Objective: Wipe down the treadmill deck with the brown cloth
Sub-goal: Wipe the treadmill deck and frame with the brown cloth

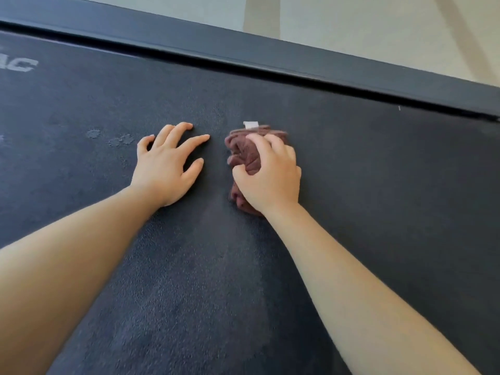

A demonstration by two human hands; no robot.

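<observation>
Open belt to the right and below; my own grips and the top rail are the only blocks.
The treadmill deck [365, 190] lies flat and open across the right of the frame and down the lower middle between my forearms, so a sweep passes freely there. My left grip [165, 169] rests spread on the belt at centre left, just beside the brown cloth [242, 152] bunched under my right grip [270, 177], leaving only a narrow strip between them. The side rail [270, 59] crosses the top from upper left to the right edge and bounds any push that way.
</observation>
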